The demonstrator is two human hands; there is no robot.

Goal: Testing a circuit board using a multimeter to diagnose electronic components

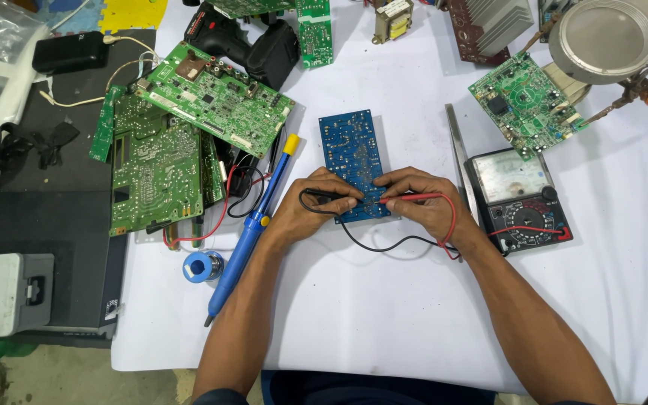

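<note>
A blue circuit board (350,150) lies flat on the white table cover (384,300), solder side up. My left hand (316,206) grips a black test probe (324,194) and presses its tip onto the board's near end. My right hand (418,201) holds a red test probe (414,198) pointing left, its tip close to the black one on the board. Black and red leads loop under my hands toward an analog multimeter (519,199) just right of my right wrist.
Green circuit boards (189,127) are piled at the left. A blue desoldering pump (253,229) and a solder spool (202,266) lie beside my left forearm. A metal ruler (459,161), another green board (526,101), a round magnifier (601,37) and a cordless drill (241,41) sit further back.
</note>
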